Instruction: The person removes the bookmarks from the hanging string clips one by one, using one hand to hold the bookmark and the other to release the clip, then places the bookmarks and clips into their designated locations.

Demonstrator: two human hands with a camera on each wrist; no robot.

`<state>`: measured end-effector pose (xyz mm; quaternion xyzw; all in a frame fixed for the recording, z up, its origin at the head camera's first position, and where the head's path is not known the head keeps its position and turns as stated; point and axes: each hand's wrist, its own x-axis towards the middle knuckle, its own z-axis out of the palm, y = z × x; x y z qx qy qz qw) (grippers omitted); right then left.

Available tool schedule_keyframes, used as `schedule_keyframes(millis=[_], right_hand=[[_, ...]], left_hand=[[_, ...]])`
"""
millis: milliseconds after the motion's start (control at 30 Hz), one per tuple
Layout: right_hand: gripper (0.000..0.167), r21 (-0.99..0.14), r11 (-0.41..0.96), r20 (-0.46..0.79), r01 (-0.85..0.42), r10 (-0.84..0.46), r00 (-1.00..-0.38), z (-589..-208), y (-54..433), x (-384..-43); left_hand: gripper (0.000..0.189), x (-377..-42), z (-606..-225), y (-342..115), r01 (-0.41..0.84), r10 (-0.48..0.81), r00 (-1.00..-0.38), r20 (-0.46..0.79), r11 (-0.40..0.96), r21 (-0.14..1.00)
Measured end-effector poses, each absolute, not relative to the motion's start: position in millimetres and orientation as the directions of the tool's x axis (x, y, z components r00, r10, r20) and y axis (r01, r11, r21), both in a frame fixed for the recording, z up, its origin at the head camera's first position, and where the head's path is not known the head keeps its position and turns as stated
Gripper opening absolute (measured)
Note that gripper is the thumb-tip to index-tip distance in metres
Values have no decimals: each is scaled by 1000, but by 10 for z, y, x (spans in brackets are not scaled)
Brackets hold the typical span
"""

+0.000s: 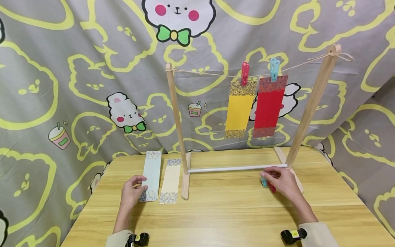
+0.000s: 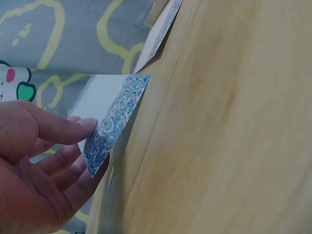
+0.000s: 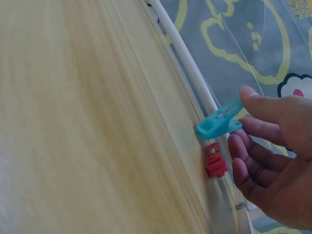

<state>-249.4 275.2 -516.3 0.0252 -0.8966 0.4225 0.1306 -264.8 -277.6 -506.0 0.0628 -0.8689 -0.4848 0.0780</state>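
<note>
Left grip (image 1: pixel 132 190) pinches blue card (image 1: pixel 152 174); right grip (image 1: pixel 282 181), blue clip (image 3: pixel 214 126); wooden post (image 1: pixel 177 120) stands between.

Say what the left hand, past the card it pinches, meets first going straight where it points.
Past the pale blue card, the left hand would probably meet the cream card, though the hand's height is unclear.

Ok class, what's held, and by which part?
Left hand: the pale blue card, low on its left edge. Right hand: a blue peg, by its handles.
</note>
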Motion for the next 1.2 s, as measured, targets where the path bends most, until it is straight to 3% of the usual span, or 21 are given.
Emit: schedule_keyframes(millis=[1200], right_hand=[[24, -697, 704, 280, -138, 90, -956, -5223, 2661, -2506]], left_hand=[[22, -2619, -5071, -2777, -9, -117, -990, 76, 595, 803]])
